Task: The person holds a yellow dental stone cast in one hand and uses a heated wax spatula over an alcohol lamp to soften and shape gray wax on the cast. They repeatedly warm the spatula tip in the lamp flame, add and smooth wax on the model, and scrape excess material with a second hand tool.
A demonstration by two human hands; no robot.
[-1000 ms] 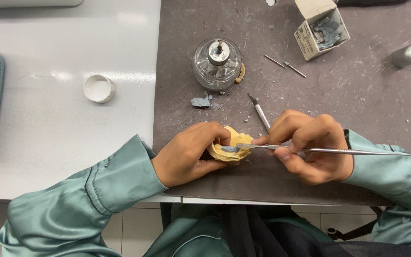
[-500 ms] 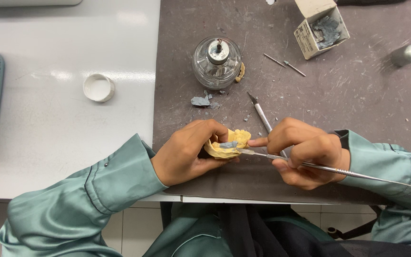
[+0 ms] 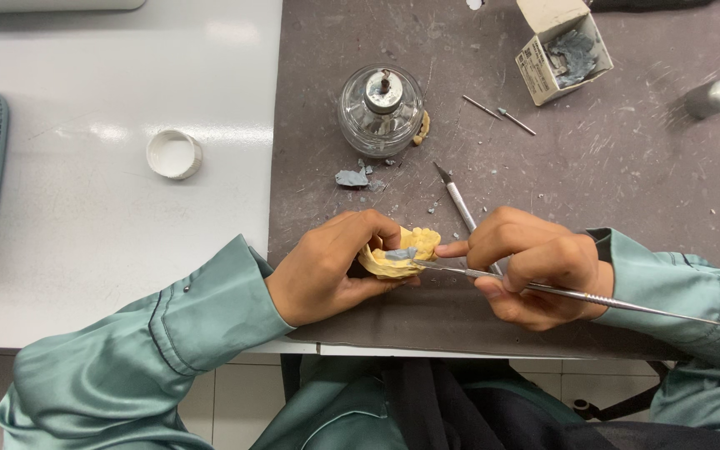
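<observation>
Fingers of the left hand (image 3: 327,271) cradle a yellow plaster dental cast (image 3: 397,254) above the dark mat's (image 3: 627,183) near edge; the right hand (image 3: 535,271) pinches a thin steel carving instrument (image 3: 593,294). Stiff, brittle, likely light; best gripped around its base.

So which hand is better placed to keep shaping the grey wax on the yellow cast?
Probably the right hand: it grips the thin metal tool, whose tip sits at the grey wax. The left hand only cradles the cast.
</observation>
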